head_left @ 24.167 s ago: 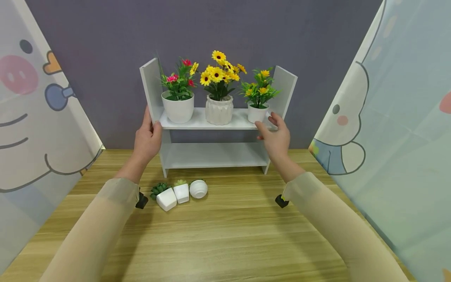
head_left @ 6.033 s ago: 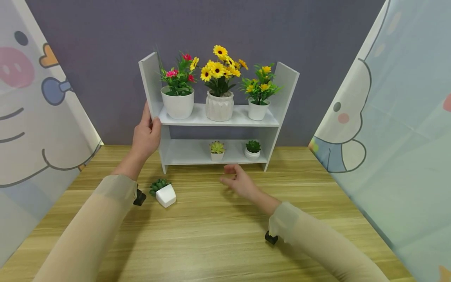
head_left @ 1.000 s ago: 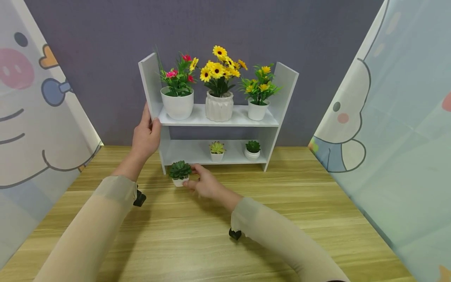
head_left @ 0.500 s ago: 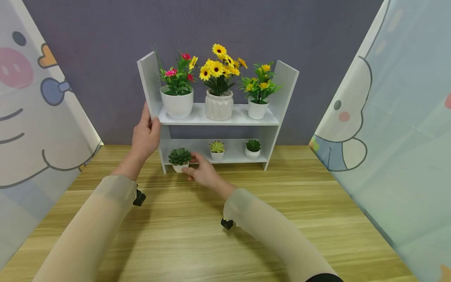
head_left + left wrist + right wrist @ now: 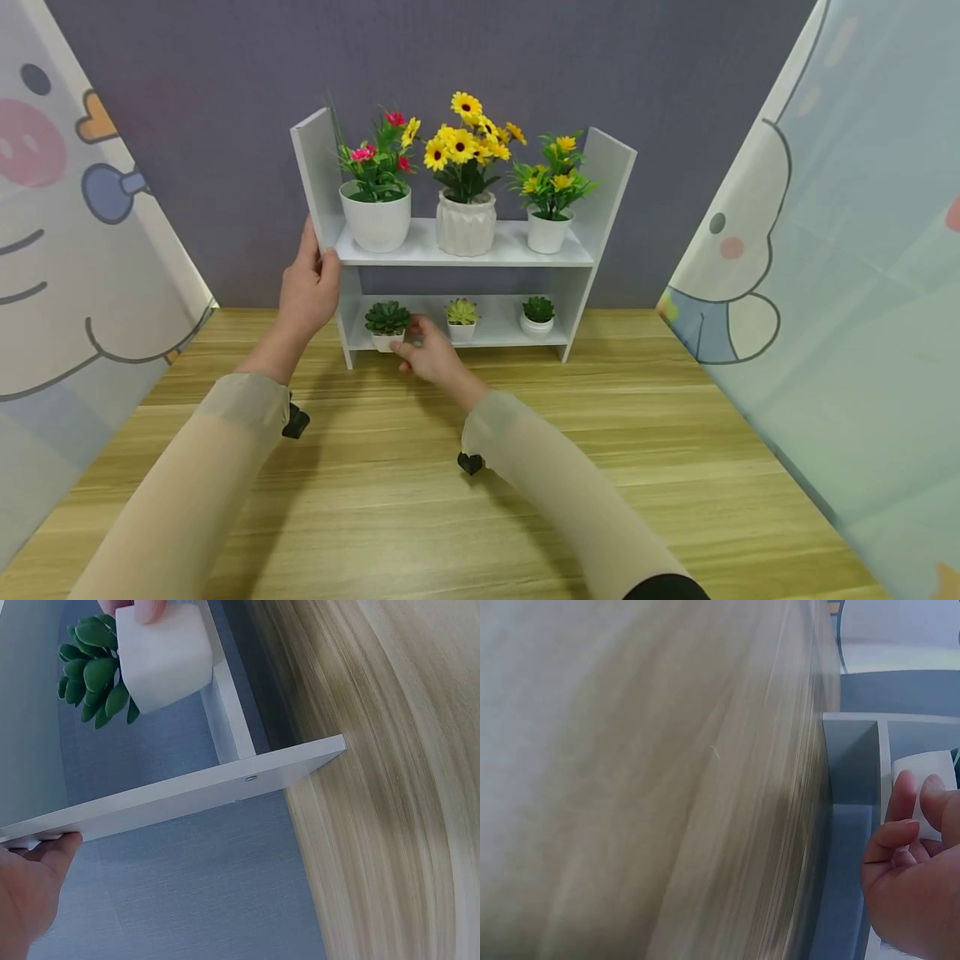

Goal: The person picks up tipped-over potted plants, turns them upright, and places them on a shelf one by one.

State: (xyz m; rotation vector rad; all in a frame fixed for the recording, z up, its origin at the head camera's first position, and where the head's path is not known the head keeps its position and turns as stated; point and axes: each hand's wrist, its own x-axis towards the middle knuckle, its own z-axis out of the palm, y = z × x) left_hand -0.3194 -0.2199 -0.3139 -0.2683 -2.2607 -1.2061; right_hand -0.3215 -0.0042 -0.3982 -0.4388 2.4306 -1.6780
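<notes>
My right hand [image 5: 433,354] pinches the white square pot of a dark green succulent [image 5: 387,317] between thumb and fingers. The plant is upright at the left front of the lower board of a white two-tier shelf [image 5: 312,171]; whether the pot touches the board I cannot tell. In the left wrist view the pot [image 5: 165,656] is by the board's front edge. My left hand [image 5: 309,292] grips the shelf's left side panel, thumb in front and fingers outside. Beside the right hand, a light green succulent [image 5: 461,315] and a round-potted succulent [image 5: 537,310] stand on the lower board.
The upper board carries a pink-flowered plant [image 5: 375,217], a sunflower pot [image 5: 466,225] and a small yellow-flowered plant [image 5: 547,232]. The shelf stands on a wooden table [image 5: 360,508] against a grey wall [image 5: 480,50]. Cartoon-printed cloths hang at both sides.
Earlier the dark succulent lay tipped on the table; the right hand has since picked it up, set it upright and carried it up to the lower board. The left hand has stayed on the panel.
</notes>
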